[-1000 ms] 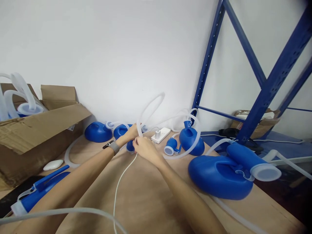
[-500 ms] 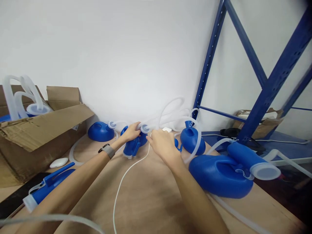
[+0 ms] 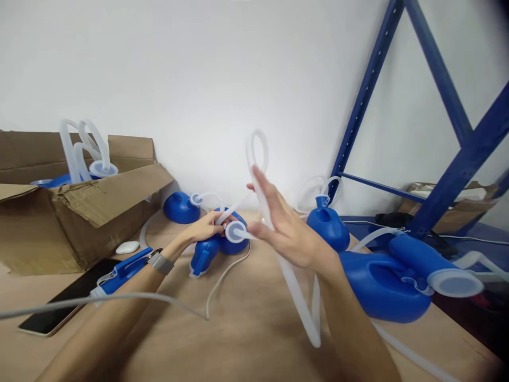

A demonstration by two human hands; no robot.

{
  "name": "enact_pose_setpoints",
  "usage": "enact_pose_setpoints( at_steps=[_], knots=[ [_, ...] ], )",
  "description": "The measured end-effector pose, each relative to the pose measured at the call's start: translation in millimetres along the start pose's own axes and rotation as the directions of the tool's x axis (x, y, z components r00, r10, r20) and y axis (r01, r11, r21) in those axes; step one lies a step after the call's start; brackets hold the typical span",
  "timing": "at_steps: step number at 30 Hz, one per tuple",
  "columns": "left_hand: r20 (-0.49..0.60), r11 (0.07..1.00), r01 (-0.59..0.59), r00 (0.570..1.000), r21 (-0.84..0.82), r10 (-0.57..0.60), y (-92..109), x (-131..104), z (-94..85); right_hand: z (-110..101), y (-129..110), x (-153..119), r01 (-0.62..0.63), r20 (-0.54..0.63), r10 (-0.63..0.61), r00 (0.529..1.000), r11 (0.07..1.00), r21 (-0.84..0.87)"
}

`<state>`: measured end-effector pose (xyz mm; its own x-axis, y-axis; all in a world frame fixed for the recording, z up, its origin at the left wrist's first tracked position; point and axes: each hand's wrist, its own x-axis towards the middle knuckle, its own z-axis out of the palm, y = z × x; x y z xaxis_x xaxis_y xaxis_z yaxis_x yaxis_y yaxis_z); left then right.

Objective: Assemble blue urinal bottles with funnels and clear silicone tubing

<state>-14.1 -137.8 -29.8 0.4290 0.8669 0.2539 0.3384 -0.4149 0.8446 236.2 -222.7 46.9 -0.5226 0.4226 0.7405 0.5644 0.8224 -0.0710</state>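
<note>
My left hand (image 3: 207,225), with a watch on the wrist, is closed round the top of a blue plastic urinal bottle (image 3: 234,246). A translucent cap (image 3: 235,232) faces me there, beside the fingers. At the bottle's left is its blue funnel-shaped mouthpiece (image 3: 204,256). My right hand (image 3: 288,225) is raised to the right of the bottle, fingers stretched out and thumb apart. A clear flexible hose (image 3: 294,289) loops up above this hand and crosses by its palm, then hangs down in a bend. Whether the palm presses on the hose is hard to tell.
An open cardboard box (image 3: 111,231) with hoses and blue parts stands left. Near it are a phone (image 3: 55,313) and a white mouse (image 3: 127,247). More blue bottles (image 3: 328,225) lie right, before a blue rack (image 3: 358,101). A white cable (image 3: 222,278) crosses the table.
My right hand has risen and opened, and the hose now loops up beside it. The bottle at my left hand is turned with its cap toward me. The view has shifted left.
</note>
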Motion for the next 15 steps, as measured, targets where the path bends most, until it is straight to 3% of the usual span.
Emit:
enact_pose_setpoints(
  at_steps=[3,6,9,12,15],
  knots=[
    [0.048,0.999,0.022,0.999,-0.024,-0.021,-8,-15,-11.3,12,23,3,-0.077,0.055,0.061,0.997,0.928,0.366],
    [0.043,0.998,0.035,0.999,-0.050,-0.032,-18,-28,-24.6,30,49,7,-0.252,0.265,0.110,0.958,0.768,0.589],
    [0.019,0.998,0.029,0.999,-0.062,-0.028,-23,-37,-32.4,54,66,7,-0.310,0.446,0.059,0.893,0.799,0.516],
    [0.006,0.999,0.009,1.000,-0.043,-0.009,-21,-41,-31.4,88,69,2,-0.203,0.478,-0.026,0.878,0.884,0.421],
    [-0.054,1.000,-0.025,0.998,0.002,0.025,-18,-40,-24.9,122,65,-6,-0.163,0.477,-0.061,0.877,0.896,0.413]
  ],
)
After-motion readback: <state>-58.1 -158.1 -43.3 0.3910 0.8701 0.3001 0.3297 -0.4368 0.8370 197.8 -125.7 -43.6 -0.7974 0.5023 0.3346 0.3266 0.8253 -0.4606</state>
